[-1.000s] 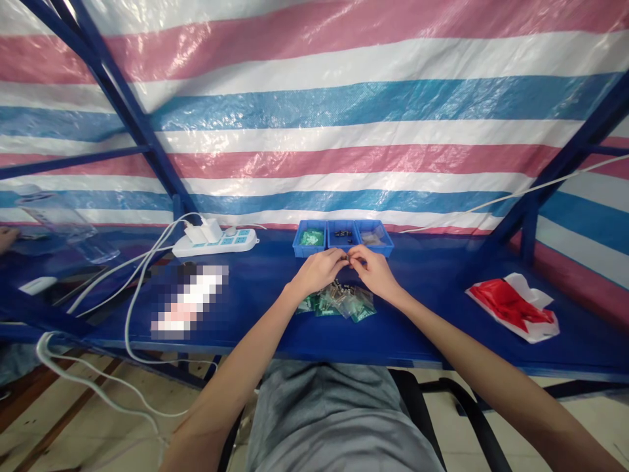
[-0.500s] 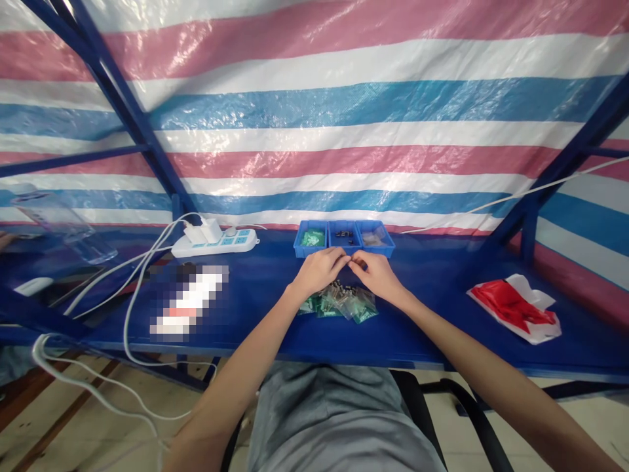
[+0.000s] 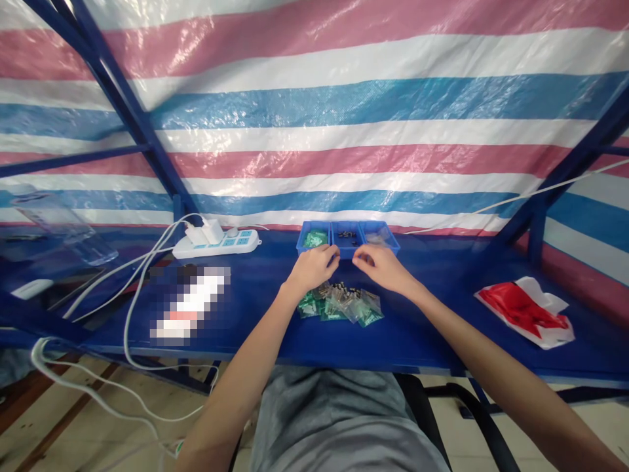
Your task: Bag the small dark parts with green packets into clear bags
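Observation:
My left hand [image 3: 317, 265] is at the front of the left blue bin [image 3: 305, 246], its fingers curled together; what they hold, if anything, is too small to make out. To its right, a small gap away, my right hand [image 3: 376, 262] is in a pinch near the right bin [image 3: 393, 242], and its contents cannot be made out either. The left bin holds green pieces, the middle bin [image 3: 346, 242] small dark parts, the right one clear bags. Below my hands on the blue table lies a pile of small clear bags with green pieces [image 3: 344, 305].
A white power strip [image 3: 240, 242] with plugs and white cables stands left of the bins. Further left lies a clear bottle [image 3: 88, 242]. A red and white plastic bag [image 3: 525, 311] rests at the right. Blue metal posts and a striped sheet stand behind the table [image 3: 422, 341].
My hands, whose fingertips met before, have moved apart, the left one to the left and the right one to the right. The view has shifted slightly.

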### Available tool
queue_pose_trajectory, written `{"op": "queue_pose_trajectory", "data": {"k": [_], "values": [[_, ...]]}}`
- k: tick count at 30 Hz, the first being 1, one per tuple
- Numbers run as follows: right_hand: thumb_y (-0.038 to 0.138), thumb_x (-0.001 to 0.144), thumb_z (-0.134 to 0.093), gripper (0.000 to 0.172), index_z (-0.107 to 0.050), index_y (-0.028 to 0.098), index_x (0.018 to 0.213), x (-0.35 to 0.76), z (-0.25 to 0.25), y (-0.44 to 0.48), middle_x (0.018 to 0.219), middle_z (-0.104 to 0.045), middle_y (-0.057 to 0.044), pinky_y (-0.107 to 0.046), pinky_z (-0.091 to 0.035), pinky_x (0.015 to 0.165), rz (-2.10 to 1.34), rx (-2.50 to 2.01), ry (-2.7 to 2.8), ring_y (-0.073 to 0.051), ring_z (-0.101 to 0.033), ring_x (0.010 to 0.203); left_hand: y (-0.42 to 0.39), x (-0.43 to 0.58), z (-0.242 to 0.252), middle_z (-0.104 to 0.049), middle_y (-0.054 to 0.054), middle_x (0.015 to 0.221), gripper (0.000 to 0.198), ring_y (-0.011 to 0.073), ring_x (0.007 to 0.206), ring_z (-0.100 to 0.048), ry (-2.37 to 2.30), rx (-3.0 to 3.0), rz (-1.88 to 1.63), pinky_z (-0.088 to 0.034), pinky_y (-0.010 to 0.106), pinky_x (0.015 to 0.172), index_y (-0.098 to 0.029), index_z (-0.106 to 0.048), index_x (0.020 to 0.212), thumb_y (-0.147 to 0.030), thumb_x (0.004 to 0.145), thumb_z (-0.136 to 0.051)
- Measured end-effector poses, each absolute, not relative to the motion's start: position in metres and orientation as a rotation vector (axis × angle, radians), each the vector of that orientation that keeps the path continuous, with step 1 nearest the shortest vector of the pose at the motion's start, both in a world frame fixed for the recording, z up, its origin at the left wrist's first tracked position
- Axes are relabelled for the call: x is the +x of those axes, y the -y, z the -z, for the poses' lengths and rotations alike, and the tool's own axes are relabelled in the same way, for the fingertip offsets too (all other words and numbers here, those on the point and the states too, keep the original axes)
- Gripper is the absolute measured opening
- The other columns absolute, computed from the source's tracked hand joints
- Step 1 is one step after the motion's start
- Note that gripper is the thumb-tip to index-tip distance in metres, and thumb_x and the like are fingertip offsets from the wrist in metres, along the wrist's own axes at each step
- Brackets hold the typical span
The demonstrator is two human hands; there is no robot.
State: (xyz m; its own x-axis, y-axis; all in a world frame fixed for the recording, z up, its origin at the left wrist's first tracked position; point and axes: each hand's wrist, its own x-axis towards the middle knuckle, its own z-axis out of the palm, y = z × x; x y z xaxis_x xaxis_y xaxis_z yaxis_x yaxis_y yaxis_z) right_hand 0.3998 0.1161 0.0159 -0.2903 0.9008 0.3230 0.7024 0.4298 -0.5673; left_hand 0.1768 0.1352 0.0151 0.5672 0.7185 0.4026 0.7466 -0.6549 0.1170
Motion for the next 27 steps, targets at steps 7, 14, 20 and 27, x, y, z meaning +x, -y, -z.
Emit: {"op": "queue_pose_trajectory", "data": {"k": [7,14,20,27], "values": [[0.046,0.076,-0.079,0.041,-0.071,0.021,0.108,0.417,-0.019,-0.088,0.097,-0.068,-0.006,-0.028,-0.049,0.069,-0.834,-1.257,2.304,-0.019,-0.063,0.081,-0.14,0.182,-0.006,-0.07,0.004,0.095,0.019,0.0195,0.078,-0.064,1.26,-2.858,0.585,-0.042,0.029,0.063,-0.024,-0.065,0.104,-0.029,0.098,-0.048],[0.033,0.064,-0.086,0.035,-0.071,0.022,0.094,0.422,-0.005,-0.095,0.078,-0.064,0.0,-0.025,-0.044,0.059,-0.854,-1.246,2.373,-0.017,-0.059,0.068,-0.143,0.177,-0.004,-0.07,0.006,0.091,0.018,0.0212,0.078,-0.064,1.264,-2.824,0.506,-0.044,0.029,0.064,-0.023,-0.066,0.103,-0.029,0.095,-0.052],[0.026,0.069,-0.08,0.027,-0.067,0.021,0.093,0.42,-0.006,-0.096,0.073,-0.065,0.001,-0.025,-0.043,0.057,-0.999,-1.252,2.366,-0.016,-0.06,0.065,-0.144,0.178,-0.004,-0.07,0.005,0.091,0.018,0.0211,0.078,-0.064,1.271,-2.836,0.518,-0.044,0.028,0.064,-0.024,-0.066,0.104,-0.029,0.096,-0.051],[0.021,0.074,-0.072,0.016,-0.065,0.019,0.089,0.423,-0.01,-0.099,0.069,-0.064,0.002,-0.024,-0.043,0.056,-1.09,-1.225,2.325,-0.015,-0.06,0.062,-0.144,0.179,-0.003,-0.07,0.004,0.091,0.018,0.0191,0.075,-0.064,1.258,-2.853,0.553,-0.039,0.028,0.059,-0.023,-0.066,0.103,-0.027,0.096,-0.05]]}}
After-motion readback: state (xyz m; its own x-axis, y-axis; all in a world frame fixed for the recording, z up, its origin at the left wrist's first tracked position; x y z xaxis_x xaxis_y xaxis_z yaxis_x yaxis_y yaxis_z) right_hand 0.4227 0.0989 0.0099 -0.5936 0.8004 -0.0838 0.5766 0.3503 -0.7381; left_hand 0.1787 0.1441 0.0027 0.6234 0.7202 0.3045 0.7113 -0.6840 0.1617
